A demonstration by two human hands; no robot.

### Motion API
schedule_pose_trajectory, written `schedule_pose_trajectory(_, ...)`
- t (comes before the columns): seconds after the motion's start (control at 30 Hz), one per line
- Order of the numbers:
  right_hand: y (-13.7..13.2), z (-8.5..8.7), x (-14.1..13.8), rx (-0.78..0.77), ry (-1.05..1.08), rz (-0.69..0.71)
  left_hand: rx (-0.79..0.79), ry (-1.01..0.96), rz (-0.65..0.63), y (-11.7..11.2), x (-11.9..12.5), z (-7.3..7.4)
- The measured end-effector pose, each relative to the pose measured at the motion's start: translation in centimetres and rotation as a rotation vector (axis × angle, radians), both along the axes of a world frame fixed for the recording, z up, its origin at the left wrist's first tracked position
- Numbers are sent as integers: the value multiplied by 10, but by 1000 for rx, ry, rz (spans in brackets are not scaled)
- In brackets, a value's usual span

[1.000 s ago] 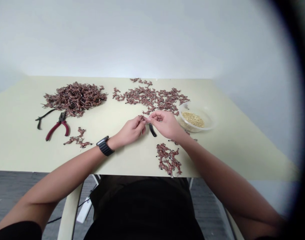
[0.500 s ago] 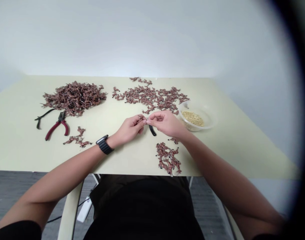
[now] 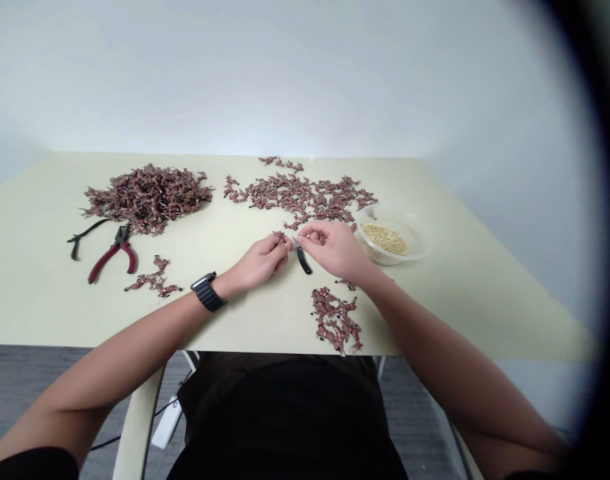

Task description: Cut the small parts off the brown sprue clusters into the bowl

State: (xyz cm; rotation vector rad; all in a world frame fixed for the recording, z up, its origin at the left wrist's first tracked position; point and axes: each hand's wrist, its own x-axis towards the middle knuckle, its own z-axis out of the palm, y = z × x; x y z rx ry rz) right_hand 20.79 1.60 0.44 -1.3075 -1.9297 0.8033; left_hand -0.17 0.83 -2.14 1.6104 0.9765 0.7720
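Near the middle of the table, my left hand [image 3: 261, 264] is closed, pinching a small brown animal figurine [image 3: 281, 235] between thumb and fingers. Just to its right, my right hand [image 3: 332, 248] has thumb and forefinger pressed together; whatever is between them is too small to make out. The fingertips of both hands are a short gap apart. Below them shows a black curved tool handle [image 3: 303, 261], its upper end close to my right thumb. More brown figurines [image 3: 335, 320] lie in a cluster by the table's front edge.
A large heap of brown figurines [image 3: 152, 193] is at the back left, with a looser spread of figurines [image 3: 305, 193] behind my hands. Red-handled pliers [image 3: 115, 252] and a black tool [image 3: 87, 233] lie left. A clear bowl [image 3: 417, 247] of small gold-coloured pieces [image 3: 385, 239] stands right.
My fingertips have moved slightly apart, and more of the figurine in my left hand shows. The right hand has shifted a little to the right.
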Motion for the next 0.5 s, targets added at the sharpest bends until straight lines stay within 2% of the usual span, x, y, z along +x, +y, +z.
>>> schedule_pose_trajectory(0.1,-4,4,1,42,13,-11,-145,-111,-101,-3,0,3)
schedule_pose_trajectory(0.23,-5,5,2,49,31,22,-66,-15,-201,-5,0,7)
schedule_pose_trajectory(0.5,-3,4,1,23,42,90,89,101,-198,-5,0,9)
